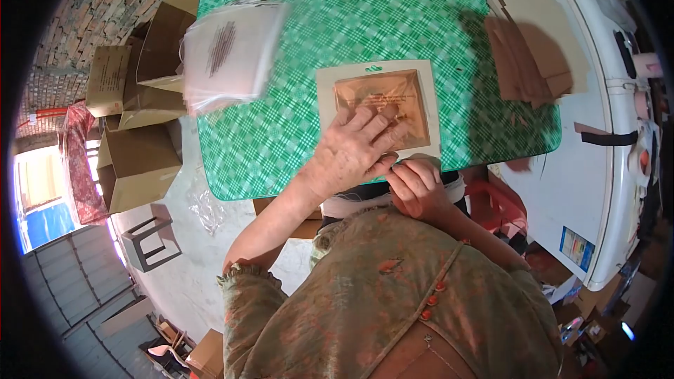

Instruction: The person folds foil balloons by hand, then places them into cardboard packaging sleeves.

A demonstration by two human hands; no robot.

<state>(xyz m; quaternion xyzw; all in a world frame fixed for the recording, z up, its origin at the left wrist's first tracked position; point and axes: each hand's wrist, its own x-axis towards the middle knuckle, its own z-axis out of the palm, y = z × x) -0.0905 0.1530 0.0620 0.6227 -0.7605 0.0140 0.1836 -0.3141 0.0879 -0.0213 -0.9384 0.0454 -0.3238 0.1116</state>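
A flat cream card package with a hang hole lies near the front edge of the table. Clear plastic film covers the brown piece in its middle, with dark print on the film. My left hand rests across the lower half of this package, fingers stretched over the film. Beside its thumb, at the package's lower edge, my right hand has its fingers curled together. Whatever lies between those fingers, if anything, is hidden.
The table has a green checked cover. A stack of printed clear plastic bags is at left, with brown cardboard pieces at right. Cardboard boxes stand beyond the left edge. A white appliance borders the right side.
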